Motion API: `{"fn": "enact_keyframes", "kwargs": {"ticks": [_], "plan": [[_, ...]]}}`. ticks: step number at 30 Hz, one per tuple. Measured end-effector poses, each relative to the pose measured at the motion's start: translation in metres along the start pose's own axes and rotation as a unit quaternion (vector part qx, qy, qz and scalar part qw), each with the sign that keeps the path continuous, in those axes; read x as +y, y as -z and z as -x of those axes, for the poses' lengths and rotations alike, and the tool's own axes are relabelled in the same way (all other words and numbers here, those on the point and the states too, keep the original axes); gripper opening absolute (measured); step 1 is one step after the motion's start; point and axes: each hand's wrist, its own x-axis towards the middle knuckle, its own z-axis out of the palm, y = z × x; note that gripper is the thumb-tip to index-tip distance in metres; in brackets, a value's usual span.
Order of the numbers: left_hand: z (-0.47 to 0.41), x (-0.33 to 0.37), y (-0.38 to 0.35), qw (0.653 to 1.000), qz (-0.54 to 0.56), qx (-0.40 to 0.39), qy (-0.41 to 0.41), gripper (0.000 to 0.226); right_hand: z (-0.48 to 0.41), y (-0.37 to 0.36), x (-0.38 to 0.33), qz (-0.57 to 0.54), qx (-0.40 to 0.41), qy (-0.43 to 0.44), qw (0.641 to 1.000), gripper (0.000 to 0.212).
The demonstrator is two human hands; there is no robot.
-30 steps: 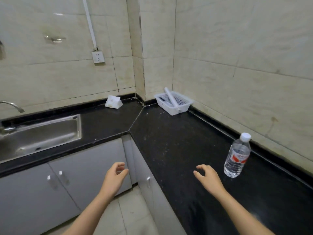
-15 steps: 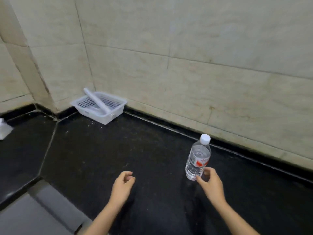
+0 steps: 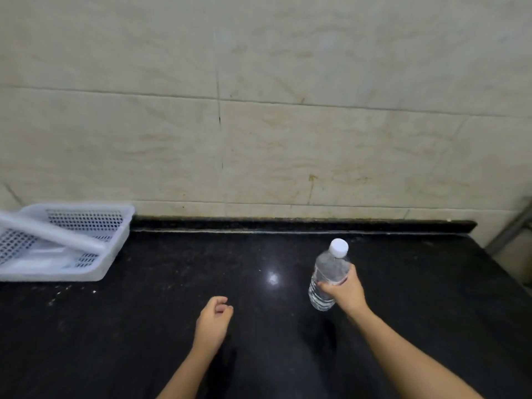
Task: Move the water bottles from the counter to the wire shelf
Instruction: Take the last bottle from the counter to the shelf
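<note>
Right hand (image 3: 345, 292) wrapped around the middle of a clear water bottle (image 3: 326, 279), thumb across the near side, fingers curled behind over the label, forearm entering from 5 o'clock. Left hand (image 3: 214, 319) loosely curled, half open, fingertips bent inward, holding nothing, hovering over the black counter (image 3: 172, 326); contact with the stone cannot be told. Forearm entering from 6 o'clock.

Bottle tilted slightly, white cap (image 3: 338, 247) leaning toward 1 o'clock, base toward 7 o'clock. Whether the base rests on the counter or is just lifted cannot be told. Water visible inside, red bit of label peeking out beside the fingers. Bottle at 2 o'clock from the left hand, well apart from it.

Counter dark and speckled, glossy, with a bright light reflection (image 3: 273, 278) between the two hands, toward 12 o'clock of the left one. Pale crumbs or dust scattered at 9 o'clock. White perforated plastic basket (image 3: 115, 243) at 10 o'clock, against the back edge, with a white rod-like piece (image 3: 51, 233) lying slantwise across it. Low black backsplash strip (image 3: 288, 224) along the rear of the counter. Beige marbled wall tiles (image 3: 316, 145) above, with dark grout lines and a few rusty stains. Grey metal bar (image 3: 512, 228) at 3 o'clock, past the counter's end, partly cut off by the frame edge.
</note>
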Motion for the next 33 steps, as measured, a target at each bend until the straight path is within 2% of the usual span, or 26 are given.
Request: {"fn": "enact_keyframes", "kwargs": {"ticks": [7,12,19,24,28,33], "plan": [[-0.002,-0.005,-0.031,0.993,-0.077,-0.081,-0.024,0.024,0.043,0.024,0.026,0.002,0.050,-0.021,0.999,0.059],[0.022,0.012,-0.081,0.981,-0.108,-0.145,-0.064,0.026,0.075,0.081,0.045,-0.037,0.103,-0.023,0.994,0.058],[0.094,0.073,-0.194,0.945,-0.145,-0.223,-0.189,0.026,0.124,0.226,0.081,-0.046,0.213,0.009,0.976,0.076],[0.187,0.115,-0.291,0.910,-0.137,-0.295,-0.259,0.025,0.179,0.339,0.112,-0.045,0.290,0.008,0.956,0.058],[0.262,0.140,-0.369,0.882,-0.124,-0.342,-0.300,0.019,0.217,0.421,0.149,-0.056,0.320,0.005,0.946,0.056],[0.338,0.164,-0.442,0.837,-0.148,-0.374,-0.371,0.029,0.251,0.503,0.193,-0.085,0.379,-0.026,0.921,0.057]]}}
